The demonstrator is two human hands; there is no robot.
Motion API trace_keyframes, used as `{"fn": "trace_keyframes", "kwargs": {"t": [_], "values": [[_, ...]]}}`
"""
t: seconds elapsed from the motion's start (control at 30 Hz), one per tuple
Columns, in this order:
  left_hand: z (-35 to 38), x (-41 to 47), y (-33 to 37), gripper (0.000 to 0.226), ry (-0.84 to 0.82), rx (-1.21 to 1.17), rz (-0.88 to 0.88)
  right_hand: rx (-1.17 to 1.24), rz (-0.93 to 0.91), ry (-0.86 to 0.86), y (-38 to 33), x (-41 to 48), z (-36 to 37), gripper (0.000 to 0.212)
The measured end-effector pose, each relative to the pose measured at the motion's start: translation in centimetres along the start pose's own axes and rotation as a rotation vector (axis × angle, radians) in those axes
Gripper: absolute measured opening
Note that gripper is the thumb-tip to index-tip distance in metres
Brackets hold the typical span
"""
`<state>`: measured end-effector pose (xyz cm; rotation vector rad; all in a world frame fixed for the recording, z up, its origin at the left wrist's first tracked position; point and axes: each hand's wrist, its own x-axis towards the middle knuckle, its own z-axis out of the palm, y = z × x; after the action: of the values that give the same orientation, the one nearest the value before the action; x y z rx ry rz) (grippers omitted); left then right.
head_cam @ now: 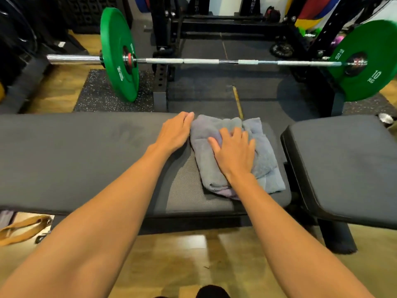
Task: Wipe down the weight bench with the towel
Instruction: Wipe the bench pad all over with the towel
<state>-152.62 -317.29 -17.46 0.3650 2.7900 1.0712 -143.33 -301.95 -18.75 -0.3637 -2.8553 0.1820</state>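
A black padded weight bench [75,160] runs across the view, with a long pad on the left and a separate seat pad [348,168] on the right. A folded grey towel [264,151] lies on the right end of the long pad. My right hand [234,153] presses flat on top of the towel, fingers spread. My left hand [175,133] rests palm down on the pad just left of the towel, fingertips touching its edge near the bench's far side.
Behind the bench a barbell [214,61] with green 10 kg plates [119,54] sits in a black rack [163,39]. A tan strap [23,229] lies on the wooden floor below left. A dark shoe tip [211,292] shows at the bottom.
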Motion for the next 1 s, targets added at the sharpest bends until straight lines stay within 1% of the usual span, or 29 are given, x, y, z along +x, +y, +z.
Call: {"fn": "trace_keyframes", "kwargs": {"t": [0.07, 0.13, 0.23, 0.4, 0.47, 0.53, 0.57, 0.63, 0.7, 0.8, 0.87, 0.93, 1.0], "values": [[-0.5, -0.9, -0.5, 0.041, -0.004, 0.02, -0.004, -0.059, -0.014, 0.014, -1.0, -4.2, -1.0, 0.038], [-0.9, -1.2, -1.1, 0.043, -0.001, 0.052, 0.034, -0.093, -0.039, 0.02, -2.0, -7.9, -1.5, 0.037], [-1.5, -0.2, -2.2, 0.042, 0.054, 0.128, 0.093, -0.093, -0.057, 0.044, -2.9, -8.5, -1.2, 0.037], [-2.2, 2.7, -5.1, 0.033, 0.107, 0.163, 0.121, -0.116, -0.06, 0.13, -4.8, 1.1, 2.9, 0.039], [-2.5, 3.1, -5.9, 0.036, 0.147, 0.172, 0.114, -0.118, -0.053, 0.122, -6.0, 5.9, 4.4, 0.041], [-2.9, 3.0, -6.5, 0.038, 0.159, 0.26, 0.116, -0.099, -0.056, 0.052, -7.0, 9.8, 4.6, 0.043], [-3.2, 2.6, -6.5, 0.038, 0.146, 0.326, 0.12, -0.099, -0.056, -0.01, -7.3, 10.9, 4.6, 0.044], [-3.9, 1.9, -6.5, 0.039, 0.123, 0.363, 0.095, -0.078, -0.061, -0.052, -7.3, 11.6, 4.7, 0.045], [-4.4, 1.4, -6.9, 0.04, 0.07, 0.357, 0.059, -0.049, -0.059, -0.026, -7.3, 9.8, 3.9, 0.045], [-4.5, 0.8, -7.2, 0.041, 0.026, 0.365, 0.083, -0.018, -0.083, -0.025, -7.3, 4.1, 2.7, 0.043], [-4.9, 0.7, -7.7, 0.04, 0.05, 0.35, 0.078, -0.02, -0.098, -0.004, -7.3, -0.2, 1.5, 0.041], [-5.2, 0.8, -8.3, 0.037, 0.1, 0.341, 0.118, -0.035, -0.117, -0.001, -7.1, -4.7, 0.2, 0.039], [-5.8, 1.2, -8.6, 0.033, 0.115, 0.328, 0.159, -0.056, -0.133, -0.005, -7.2, -8.2, -0.6, 0.037]]}}
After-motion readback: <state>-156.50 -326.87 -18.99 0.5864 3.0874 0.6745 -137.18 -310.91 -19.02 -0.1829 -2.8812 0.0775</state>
